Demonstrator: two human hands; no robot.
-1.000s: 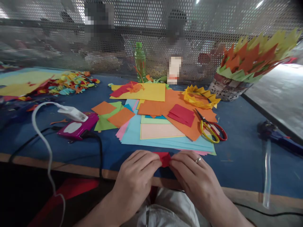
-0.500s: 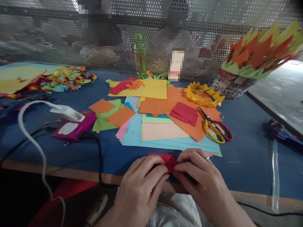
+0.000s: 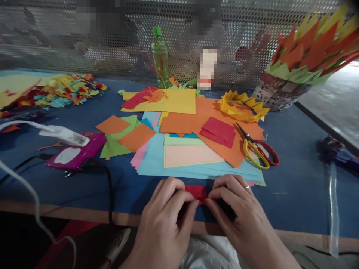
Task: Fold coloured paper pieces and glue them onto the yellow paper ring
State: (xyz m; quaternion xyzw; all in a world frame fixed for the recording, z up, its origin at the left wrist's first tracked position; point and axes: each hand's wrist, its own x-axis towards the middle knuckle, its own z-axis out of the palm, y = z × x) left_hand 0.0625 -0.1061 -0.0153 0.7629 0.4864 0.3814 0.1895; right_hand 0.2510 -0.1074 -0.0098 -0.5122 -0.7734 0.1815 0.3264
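Note:
A small folded piece of red paper [image 3: 196, 191] is pinched between my two hands near the table's front edge. My left hand [image 3: 171, 213] grips its left part with thumb and fingers. At its right end, the thumb and fingertips of my right hand [image 3: 238, 205], which wears a ring, close on the paper. Just beyond lie light blue sheets [image 3: 157, 164], with a pale peach sheet [image 3: 190, 155] and orange paper [image 3: 238, 160] on top. Red paper squares [image 3: 218, 132] rest on the orange paper, beside scissors [image 3: 256, 149] with yellow and red handles.
On the left sit a purple power adapter [image 3: 75, 151] and its cables. Paper scraps [image 3: 67, 91] are heaped at the back left, near a green bottle [image 3: 159, 59]. A folded yellow paper ring [image 3: 242, 108], a paper-petalled basket [image 3: 280, 91] and a blue glue gun [image 3: 340, 157] stand rightward.
My fingers have shifted on the red paper, which now lies flatter, its raised right-hand fold turned down. The camera view has moved slightly.

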